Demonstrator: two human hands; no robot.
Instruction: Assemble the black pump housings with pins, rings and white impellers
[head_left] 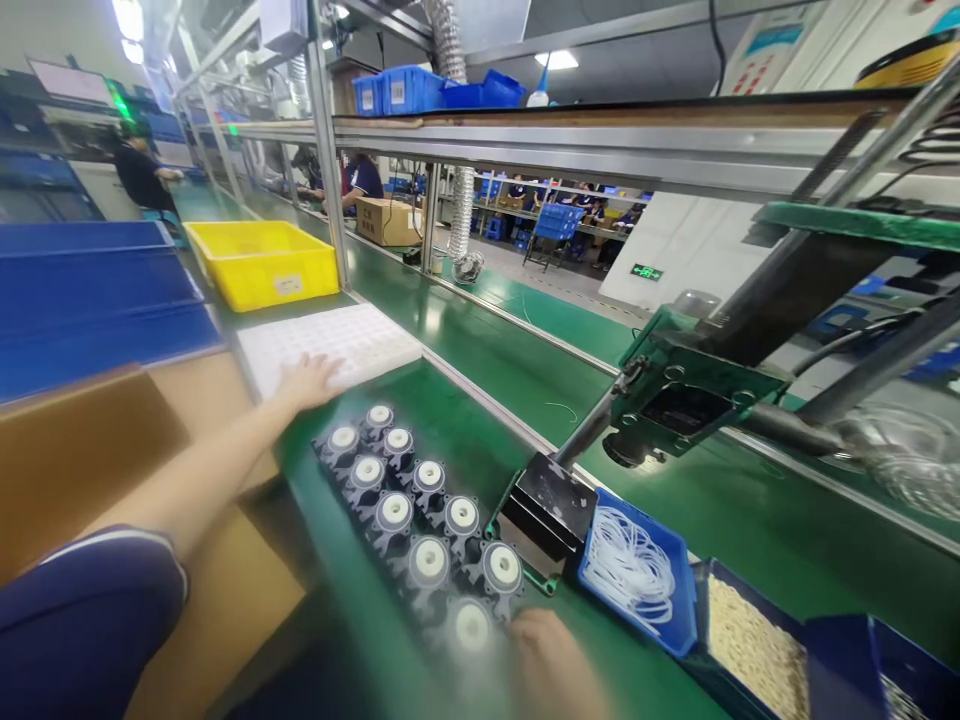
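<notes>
I see my left hand (311, 380) lying flat on the white tray (330, 345), fingers spread. My right hand (551, 655) is blurry beside the nearest grey part (471, 625); I cannot tell its fingers. The parts sit in rows on the green surface (450, 340).

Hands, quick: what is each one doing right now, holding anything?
Left hand: open, flat on the white tray, holding nothing.
Right hand: blurred at the bottom edge, beside the round black-and-white parts; grip cannot be told.

Short navy sleeve with a white trim line on the left arm (225, 470); both hands bare
</notes>
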